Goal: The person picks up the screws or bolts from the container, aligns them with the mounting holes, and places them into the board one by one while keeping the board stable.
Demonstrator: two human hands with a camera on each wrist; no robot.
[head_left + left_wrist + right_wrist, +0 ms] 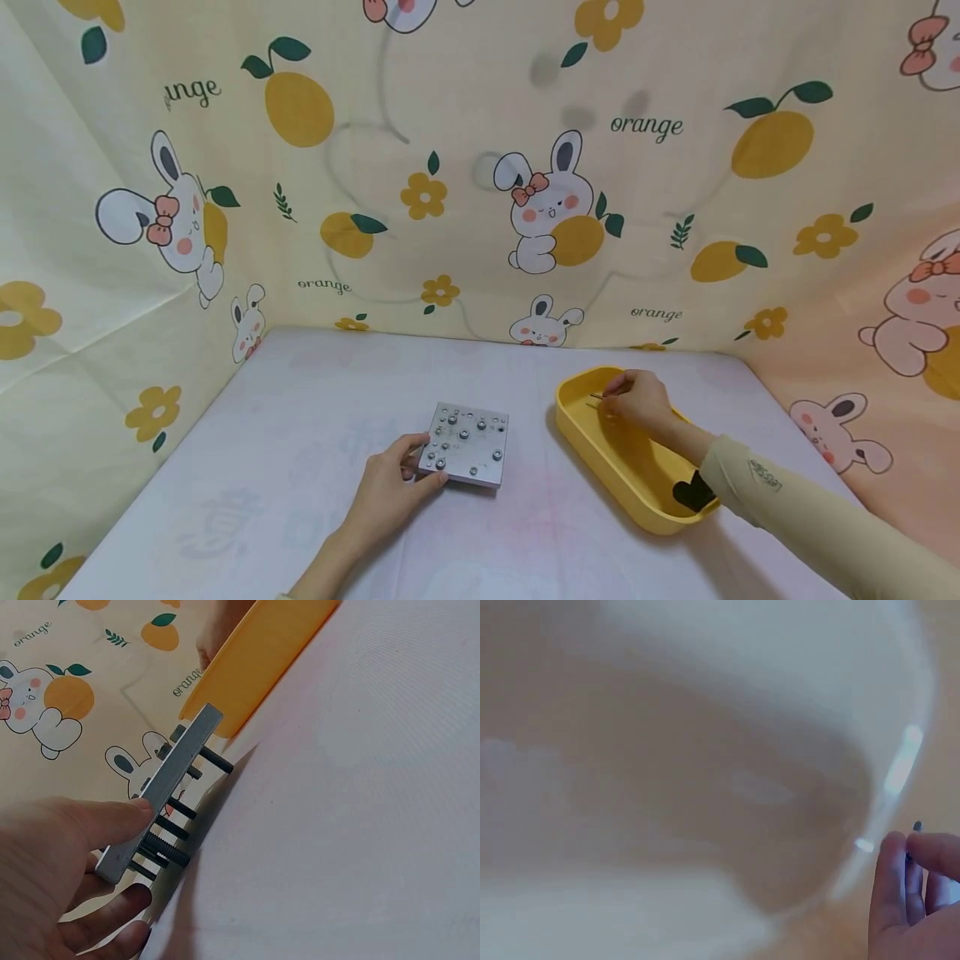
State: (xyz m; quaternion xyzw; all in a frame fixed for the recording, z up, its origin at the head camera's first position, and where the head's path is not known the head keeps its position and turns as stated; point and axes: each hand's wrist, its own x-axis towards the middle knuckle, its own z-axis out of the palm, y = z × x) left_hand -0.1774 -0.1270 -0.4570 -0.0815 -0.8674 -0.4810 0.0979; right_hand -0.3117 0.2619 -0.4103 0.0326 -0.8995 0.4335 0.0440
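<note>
My left hand (396, 479) grips the near left corner of a square silver metal plate (480, 454). Thumb on top and fingers at the side and below, it holds the plate above the table. Several screws (167, 847) pass through the plate, their heads on the upper face and threaded shanks sticking out underneath. Over the far end of a yellow tray (600, 483), my right hand (637, 400) pinches a thin dark rod (597, 396) between thumb and fingertips. In the right wrist view only the small dark end (917, 825) of the rod shows; its exact kind cannot be told.
A black heart-shaped patch (693, 493) lies at the tray's near end, partly behind the right sleeve (780, 492). The white tabletop (322, 400) is bounded by a printed cloth (450, 167) at the back and sides.
</note>
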